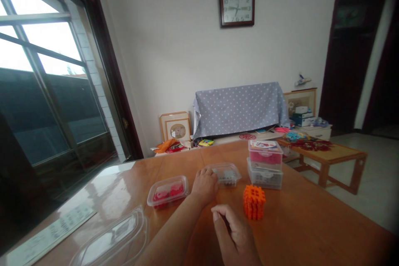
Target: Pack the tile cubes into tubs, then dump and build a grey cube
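My left hand [205, 185] reaches forward to the left end of a clear plastic box [232, 173] with grey pieces in it. Its fingers curl downward at the rim, and the fingertips are hidden. Nearer to me, my right hand [233, 232] is closed above the table, thumb against the bent forefinger; whatever it may hold cannot be made out. To its right stands an upright orange cube [254, 203] of interlocking notched plastic pieces. Another clear box, holding red pieces [167, 191], sits left of my left hand.
Two lidded clear boxes [264, 166] are stacked behind the orange cube. A loose clear lid [114, 237] lies at the front left of the wooden table [299, 220], beside a printed booklet [51, 232]. Past the table are a cloth-covered object [238, 110] and a low wooden table [343, 156].
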